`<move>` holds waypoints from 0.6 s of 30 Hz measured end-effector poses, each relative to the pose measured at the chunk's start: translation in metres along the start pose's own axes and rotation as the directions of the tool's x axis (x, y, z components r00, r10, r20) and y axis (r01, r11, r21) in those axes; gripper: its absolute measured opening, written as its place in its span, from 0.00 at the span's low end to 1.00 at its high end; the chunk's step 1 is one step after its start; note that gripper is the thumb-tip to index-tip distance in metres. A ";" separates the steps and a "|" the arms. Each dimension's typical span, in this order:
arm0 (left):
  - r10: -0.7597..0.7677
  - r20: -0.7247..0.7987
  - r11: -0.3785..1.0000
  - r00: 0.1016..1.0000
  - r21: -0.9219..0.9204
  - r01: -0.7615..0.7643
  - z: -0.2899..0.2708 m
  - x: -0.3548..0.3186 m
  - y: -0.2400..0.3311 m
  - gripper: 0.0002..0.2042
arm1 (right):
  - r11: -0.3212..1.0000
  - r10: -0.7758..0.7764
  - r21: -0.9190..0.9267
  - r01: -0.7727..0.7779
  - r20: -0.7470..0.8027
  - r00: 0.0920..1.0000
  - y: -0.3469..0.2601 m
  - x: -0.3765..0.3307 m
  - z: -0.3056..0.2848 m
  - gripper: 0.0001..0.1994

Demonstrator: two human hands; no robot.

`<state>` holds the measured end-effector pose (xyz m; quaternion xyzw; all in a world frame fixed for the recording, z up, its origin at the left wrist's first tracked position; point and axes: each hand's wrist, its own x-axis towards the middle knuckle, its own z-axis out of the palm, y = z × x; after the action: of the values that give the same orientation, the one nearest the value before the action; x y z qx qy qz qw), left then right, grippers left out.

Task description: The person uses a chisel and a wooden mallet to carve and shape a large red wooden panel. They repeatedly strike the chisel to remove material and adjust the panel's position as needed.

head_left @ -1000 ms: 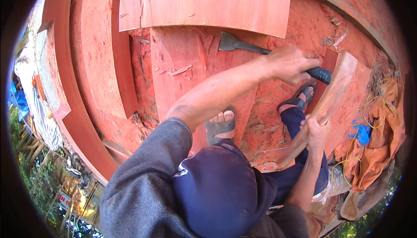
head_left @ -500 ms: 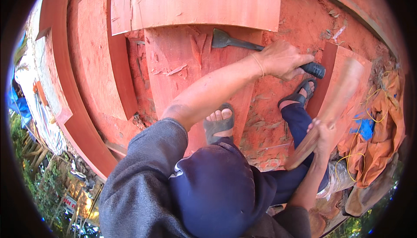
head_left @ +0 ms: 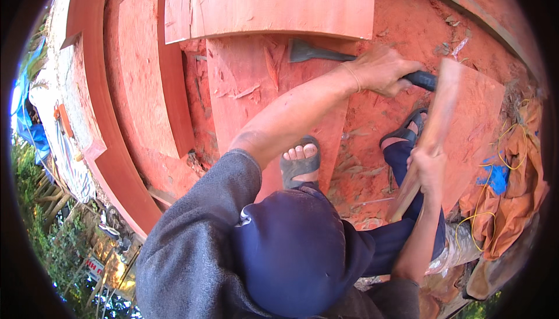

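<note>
My left hand (head_left: 385, 71) is closed around a long dark chisel (head_left: 314, 52). Its broad blade lies to the left, under the edge of the big reddish timber block (head_left: 271, 4), above the flat plank (head_left: 233, 71). At the right, the chisel's black handle end sticks out of my fist. My right hand (head_left: 430, 169) grips a wooden mallet (head_left: 439, 112) partway along its length. The slightly blurred upper end of the mallet is at the chisel's handle end, seemingly touching it. Wood chips lie on the plank near the blade.
Sandalled feet (head_left: 301, 162) stand on and beside the plank. To the left lie a thick timber block (head_left: 145, 80) and a long curved timber (head_left: 110, 144). A pale red board (head_left: 477, 103) is at the right, near an orange tarp (head_left: 515, 202) with yellow string. Shavings litter the red ground.
The mallet's upper end has swung left to the chisel's handle end, and my right hand has moved slightly up. My left hand keeps its hold on the chisel. The whole view has shifted a little.
</note>
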<state>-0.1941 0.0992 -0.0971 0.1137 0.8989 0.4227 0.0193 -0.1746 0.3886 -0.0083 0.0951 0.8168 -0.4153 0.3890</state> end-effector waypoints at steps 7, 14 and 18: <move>-0.004 -0.002 0.998 1.000 0.066 0.004 0.006 0.001 -0.008 0.20 | 0.815 0.148 0.578 -0.039 -0.143 0.979 -0.014 0.004 0.006 0.14; 0.142 -0.103 0.986 0.985 -0.073 -0.149 -0.017 -0.039 -0.010 0.22 | 0.999 0.031 -0.019 -0.030 0.046 0.998 -0.021 -0.012 -0.007 0.15; 0.178 -0.113 0.984 0.977 -0.006 -0.180 -0.021 -0.057 0.021 0.29 | 0.974 0.103 0.204 -0.096 -0.026 0.994 -0.017 -0.022 -0.007 0.14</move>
<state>-0.1371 0.0837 -0.0710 0.1703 0.8811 0.4358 -0.0683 -0.1714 0.3867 0.0202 0.1826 0.7716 -0.4744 0.3825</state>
